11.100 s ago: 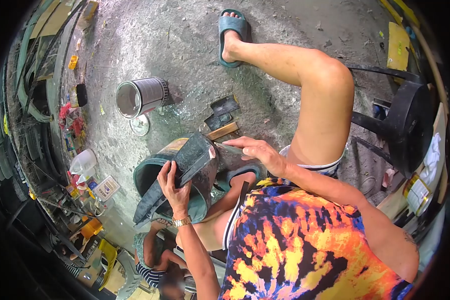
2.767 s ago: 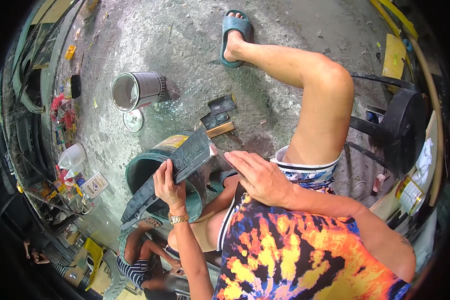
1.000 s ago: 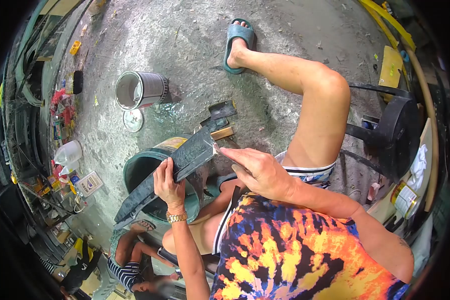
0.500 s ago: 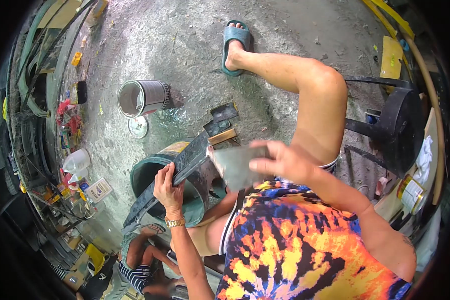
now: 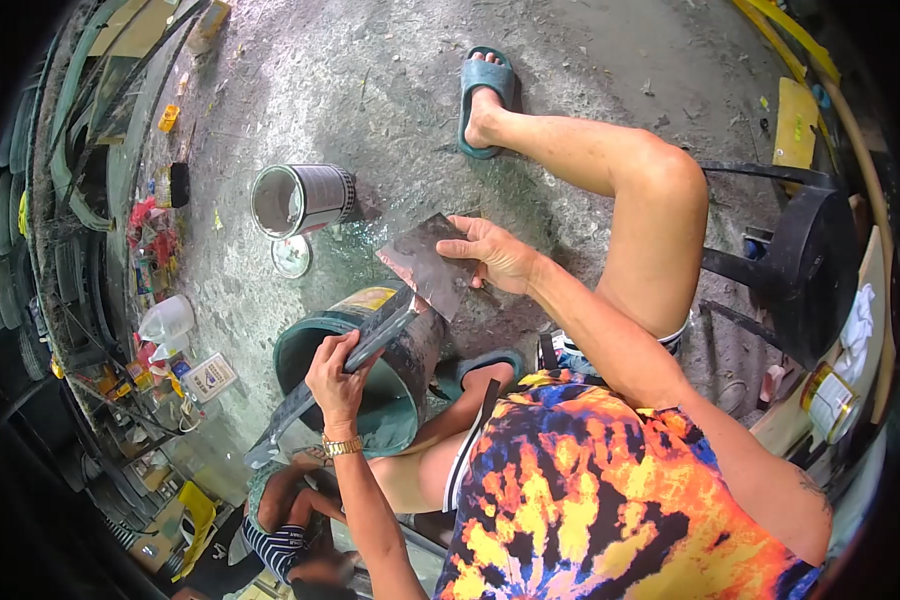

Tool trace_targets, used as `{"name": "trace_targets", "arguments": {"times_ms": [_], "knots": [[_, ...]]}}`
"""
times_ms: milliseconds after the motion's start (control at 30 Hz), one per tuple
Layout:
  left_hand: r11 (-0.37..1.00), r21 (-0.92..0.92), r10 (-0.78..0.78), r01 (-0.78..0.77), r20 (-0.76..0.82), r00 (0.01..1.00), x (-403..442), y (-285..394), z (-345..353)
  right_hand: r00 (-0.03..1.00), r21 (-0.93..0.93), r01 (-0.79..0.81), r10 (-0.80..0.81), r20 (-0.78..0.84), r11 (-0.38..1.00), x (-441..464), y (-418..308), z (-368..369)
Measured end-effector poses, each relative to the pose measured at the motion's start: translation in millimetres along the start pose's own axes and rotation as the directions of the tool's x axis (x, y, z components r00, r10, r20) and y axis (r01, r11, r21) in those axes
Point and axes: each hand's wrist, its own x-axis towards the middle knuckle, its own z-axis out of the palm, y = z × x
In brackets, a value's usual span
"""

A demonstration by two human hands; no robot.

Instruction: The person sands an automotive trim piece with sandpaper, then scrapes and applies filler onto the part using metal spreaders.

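My left hand (image 5: pixel 337 380), with a gold watch on the wrist, is closed around a long dark trim strip (image 5: pixel 295 405). The strip slants across the mouth of a dark green bucket (image 5: pixel 282 350) that has greenish liquid in it. My right hand (image 5: pixel 495 255) pinches a dark grey sheet of sandpaper (image 5: pixel 430 262) between thumb and fingers. One edge of the sheet is ragged and pinkish. It overlaps the strip's far end in view; whether the two touch, I cannot tell.
An open paint can (image 5: pixel 305 200) and a round lid (image 5: pixel 291 257) are on the wet concrete floor. To the right is a black plastic chair (image 5: pixel 810 265). Another person's striped clothing (image 5: pixel 275 545) shows at lower left. Clutter, including a plastic jug (image 5: pixel 165 320), lines the left.
My right hand has carried the sandpaper forward, away from my body, to beyond the strip's far end. My left hand keeps its hold on the strip. The view has shifted slightly.
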Motion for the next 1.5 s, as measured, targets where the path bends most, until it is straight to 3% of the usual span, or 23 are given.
{"name": "trace_targets", "arguments": {"times_ms": [733,1033,1133,1333,1500], "knots": [[0.999,-0.013,-0.039,0.040,0.009,0.999,0.4,2.4,-1.0,0.998,-0.050,-0.041,0.038,-0.055,0.998,9.7,17.4,-11.1],[0.998,-0.050,-0.027,0.028,0.021,0.999,4.5,-3.0,-6.4,0.954,-0.092,0.206,-0.221,-0.204,0.974,-7.0,-18.3,-13.6],[0.993,-0.106,-0.038,0.051,0.122,0.992,11.0,-7.0,-20.4,0.943,-0.054,0.284,-0.289,-0.167,0.957,-24.8,-40.9,-2.2],[0.952,-0.148,-0.184,0.269,0.426,0.886,29.2,-11.2,-53.4,0.910,-0.128,0.331,-0.352,-0.219,0.935,-54.6,-68.1,3.3],[0.916,-0.221,-0.134,0.334,0.618,0.775,35.6,-11.5,-45.0,0.913,-0.144,0.306,-0.333,-0.236,0.941,-55.0,-62.5,-3.4]]}}
